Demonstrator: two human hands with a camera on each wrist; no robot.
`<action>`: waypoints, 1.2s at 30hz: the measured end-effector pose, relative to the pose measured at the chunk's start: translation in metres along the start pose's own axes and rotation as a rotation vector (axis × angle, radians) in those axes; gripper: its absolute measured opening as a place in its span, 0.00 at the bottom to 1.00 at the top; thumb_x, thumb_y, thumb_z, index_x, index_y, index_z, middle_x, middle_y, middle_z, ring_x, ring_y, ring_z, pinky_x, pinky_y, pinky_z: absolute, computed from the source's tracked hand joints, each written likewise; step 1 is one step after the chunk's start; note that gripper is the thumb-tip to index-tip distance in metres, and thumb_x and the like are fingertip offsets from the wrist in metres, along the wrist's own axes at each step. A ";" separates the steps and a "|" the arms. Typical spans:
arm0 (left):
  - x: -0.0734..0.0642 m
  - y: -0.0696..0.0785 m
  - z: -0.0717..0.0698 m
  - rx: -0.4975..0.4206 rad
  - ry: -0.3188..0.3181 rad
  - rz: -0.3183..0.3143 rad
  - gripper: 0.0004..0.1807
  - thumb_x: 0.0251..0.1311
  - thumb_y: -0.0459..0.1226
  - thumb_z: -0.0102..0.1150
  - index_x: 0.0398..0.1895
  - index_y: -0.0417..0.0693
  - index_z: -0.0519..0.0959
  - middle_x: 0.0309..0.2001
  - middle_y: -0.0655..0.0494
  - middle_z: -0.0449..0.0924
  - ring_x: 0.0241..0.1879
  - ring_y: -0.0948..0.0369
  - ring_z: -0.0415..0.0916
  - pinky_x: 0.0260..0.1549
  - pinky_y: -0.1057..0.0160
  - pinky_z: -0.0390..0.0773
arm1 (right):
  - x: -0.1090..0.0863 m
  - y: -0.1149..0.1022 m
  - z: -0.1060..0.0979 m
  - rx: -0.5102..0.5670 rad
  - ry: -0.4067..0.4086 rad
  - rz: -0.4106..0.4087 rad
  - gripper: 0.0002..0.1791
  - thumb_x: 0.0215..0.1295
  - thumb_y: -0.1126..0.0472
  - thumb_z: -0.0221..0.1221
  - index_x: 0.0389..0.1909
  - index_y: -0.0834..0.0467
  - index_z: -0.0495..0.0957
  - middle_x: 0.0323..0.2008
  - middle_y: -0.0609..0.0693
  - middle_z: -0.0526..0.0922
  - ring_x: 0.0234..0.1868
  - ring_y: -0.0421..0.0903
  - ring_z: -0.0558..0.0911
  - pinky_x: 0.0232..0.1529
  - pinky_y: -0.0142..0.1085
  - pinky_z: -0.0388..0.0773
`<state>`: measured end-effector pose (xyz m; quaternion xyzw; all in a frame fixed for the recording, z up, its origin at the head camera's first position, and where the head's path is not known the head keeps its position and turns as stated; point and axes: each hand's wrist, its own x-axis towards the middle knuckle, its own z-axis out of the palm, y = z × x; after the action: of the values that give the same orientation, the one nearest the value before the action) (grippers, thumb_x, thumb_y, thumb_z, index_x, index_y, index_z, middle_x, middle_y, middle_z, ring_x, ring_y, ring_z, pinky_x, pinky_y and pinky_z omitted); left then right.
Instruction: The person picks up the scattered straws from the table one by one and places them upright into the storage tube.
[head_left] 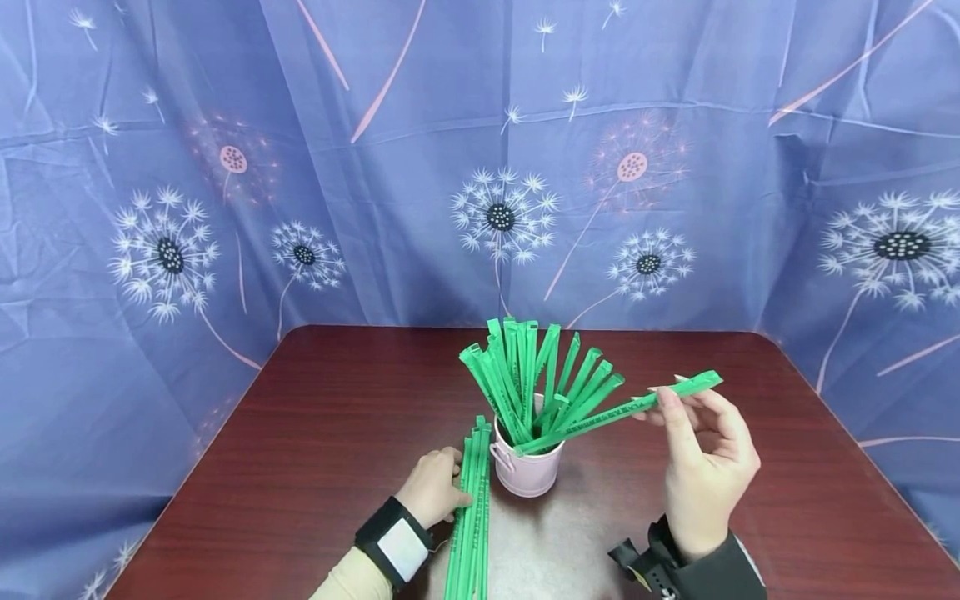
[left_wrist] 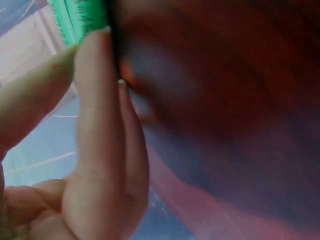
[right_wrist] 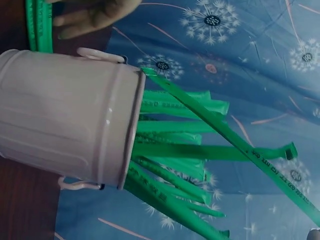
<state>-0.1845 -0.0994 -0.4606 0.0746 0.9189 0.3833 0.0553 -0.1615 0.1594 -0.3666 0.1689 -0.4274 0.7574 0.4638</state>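
Observation:
In the head view, my right hand (head_left: 708,467) pinches one green wrapped straw (head_left: 615,414) near its upper end. That straw slants down to the left, its lower end at the rim of a small pale pink bucket (head_left: 527,475). Many green wrapped straws (right_wrist: 170,150) stand fanned out inside the bucket. My left hand (head_left: 431,487) lies beside a bundle of green wrapped straws (head_left: 470,517) on the table, thumb and fingertips touching its left side. In the left wrist view, fairly straight fingers (left_wrist: 100,110) reach the green wrappers; the contact is partly blurred.
The dark reddish-brown table (head_left: 337,400) carries the bucket, with the bundle just left of it. A bucket handle (right_wrist: 80,184) sticks out from its side. Behind the table hangs a blue curtain (head_left: 397,208) with a dandelion print.

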 end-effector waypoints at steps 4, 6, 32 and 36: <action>0.001 -0.004 0.001 -0.115 -0.031 -0.061 0.31 0.43 0.23 0.71 0.55 0.21 0.73 0.38 0.42 0.76 0.21 0.59 0.75 0.11 0.63 0.79 | 0.003 0.001 -0.003 0.009 0.028 -0.006 0.11 0.56 0.86 0.57 0.41 0.85 0.77 0.29 0.63 0.88 0.22 0.49 0.86 0.30 0.37 0.85; 0.001 -0.005 0.001 -0.153 -0.045 -0.080 0.31 0.44 0.22 0.70 0.56 0.21 0.72 0.37 0.42 0.76 0.21 0.58 0.77 0.12 0.61 0.80 | 0.002 0.004 -0.005 0.008 0.009 -0.011 0.11 0.55 0.87 0.57 0.41 0.85 0.77 0.30 0.63 0.88 0.23 0.49 0.86 0.30 0.36 0.85; -0.005 0.017 -0.029 -0.313 0.224 0.055 0.17 0.60 0.37 0.63 0.47 0.33 0.82 0.34 0.48 0.84 0.22 0.54 0.83 0.22 0.54 0.85 | -0.026 0.038 -0.010 -0.552 -0.270 0.084 0.06 0.57 0.76 0.64 0.35 0.75 0.79 0.24 0.52 0.86 0.24 0.36 0.85 0.30 0.25 0.81; -0.008 0.031 -0.033 -0.371 0.328 0.121 0.16 0.60 0.39 0.66 0.45 0.36 0.83 0.33 0.49 0.84 0.23 0.56 0.83 0.23 0.58 0.85 | -0.030 0.043 -0.010 -0.642 -0.327 0.094 0.05 0.58 0.71 0.66 0.33 0.70 0.81 0.23 0.58 0.86 0.24 0.34 0.84 0.30 0.24 0.80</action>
<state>-0.1790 -0.1024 -0.4153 0.0547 0.8235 0.5548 -0.1047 -0.1810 0.1420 -0.4132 0.1139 -0.7192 0.5682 0.3833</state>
